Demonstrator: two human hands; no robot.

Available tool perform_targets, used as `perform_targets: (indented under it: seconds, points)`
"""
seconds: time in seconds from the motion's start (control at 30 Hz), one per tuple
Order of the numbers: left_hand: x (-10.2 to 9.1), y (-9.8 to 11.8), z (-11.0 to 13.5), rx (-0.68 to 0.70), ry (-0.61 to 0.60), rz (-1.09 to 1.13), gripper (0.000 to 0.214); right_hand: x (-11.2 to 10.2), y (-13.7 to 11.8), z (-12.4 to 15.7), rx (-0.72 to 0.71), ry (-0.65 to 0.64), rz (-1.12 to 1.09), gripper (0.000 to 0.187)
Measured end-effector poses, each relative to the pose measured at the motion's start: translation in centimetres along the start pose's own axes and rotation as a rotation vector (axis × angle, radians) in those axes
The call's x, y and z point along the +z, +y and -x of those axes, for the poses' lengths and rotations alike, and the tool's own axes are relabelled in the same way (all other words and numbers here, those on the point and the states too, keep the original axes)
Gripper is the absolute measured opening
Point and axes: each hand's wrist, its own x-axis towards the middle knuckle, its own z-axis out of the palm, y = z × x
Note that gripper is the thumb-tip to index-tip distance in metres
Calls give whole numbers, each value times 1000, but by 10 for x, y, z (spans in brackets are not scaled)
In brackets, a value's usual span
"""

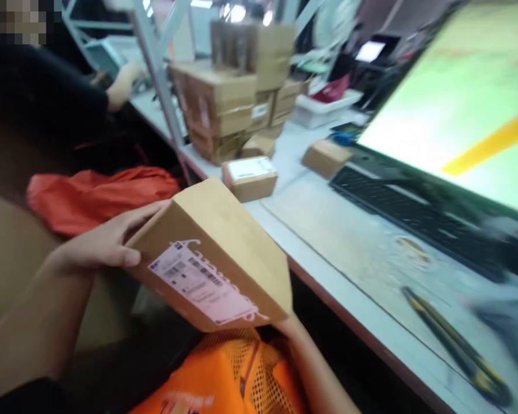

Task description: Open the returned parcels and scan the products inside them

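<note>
A brown cardboard box is held tilted in front of my orange mesh vest, off the table's near edge. On its side facing me is a white shipping label with barcodes. My left hand grips the box's left end, thumb on the labelled side and fingers over the far side. Beneath the right end lies my right hand; its fingers are hidden by the box, which it appears to support.
The table carries a small labelled box, another small box, stacked cartons, a keyboard, a monitor and a yellow-black utility knife. A red bag and a person's arm are at left.
</note>
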Motion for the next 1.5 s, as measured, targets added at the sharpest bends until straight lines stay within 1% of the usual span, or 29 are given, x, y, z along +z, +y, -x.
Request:
perform_targets:
  seconds: [0.03,0.07,0.1,0.17,0.2,0.23,0.27,0.3,0.37,0.4,0.47,0.53,0.6,0.63,0.7,0.8,0.9,0.97,1.0,1.03,1.07,1.13,1.2,1.23,1.27,1.33,1.4,1.47,1.5]
  points:
    - [21,15,-18,73,23,47,105,-24,5,41,-57,56,-33,40]
    - [42,29,-38,138,45,81,107,-47,12,82,-72,142,-54,41]
    - [62,45,-58,192,52,95,109,-71,20,121,-56,272,-36,45]
    - [102,75,-100,285,41,80,112,-119,40,187,8,632,89,51]
    - [121,89,-120,323,30,51,111,-142,49,213,60,838,169,52]
    - [139,101,-140,351,25,16,110,-163,59,232,114,992,244,54]
    - [158,111,-157,372,27,-19,108,-182,69,245,169,1105,300,56]
    - [178,117,-174,387,36,-51,105,-199,79,252,218,1188,350,57]
    - [217,116,-201,414,70,-70,103,-224,97,252,279,1266,440,58]
    - [235,110,-212,432,89,-50,103,-232,106,246,300,1274,489,58]
    - [263,86,-229,433,100,42,107,-239,118,231,361,1238,597,59]
    - [279,55,-238,376,42,158,117,-241,123,216,469,1170,696,61]
    - [284,28,-241,323,-38,233,125,-240,123,205,594,1104,778,64]
    - [284,18,-241,310,-66,246,128,-241,121,201,650,1072,809,65]
    - [280,6,-237,311,-84,238,128,-246,117,194,742,1003,848,66]
    - [277,6,-232,301,-77,232,127,-263,111,182,841,905,828,65]
    - [275,10,-232,270,-85,237,126,-280,101,171,931,824,759,57]
    - [275,11,-233,261,-88,229,126,-284,88,171,957,781,764,50]
    - [275,10,-233,261,-89,226,127,-282,80,174,943,765,785,48]
    - [274,10,-233,263,-90,224,127,-277,70,179,896,750,809,46]
    - [274,9,-232,266,-92,223,126,-270,59,186,814,735,826,44]
    - [273,9,-231,280,-104,220,126,-251,36,199,567,680,807,45]
    - [273,10,-230,289,-111,214,125,-230,12,208,307,590,742,53]
    - [273,10,-230,287,-110,208,125,-220,1,210,203,544,722,56]
    - [273,9,-230,285,-106,206,126,-211,-10,209,129,502,720,56]
    - [273,8,-231,294,-96,221,127,-199,-27,203,32,448,767,49]
    - [274,6,-231,317,-97,246,129,-196,-34,194,-30,459,839,43]
    - [275,5,-230,327,-105,251,131,-201,-28,186,-47,526,889,43]
    - [276,5,-230,323,-107,245,131,-207,-21,183,-29,567,898,42]
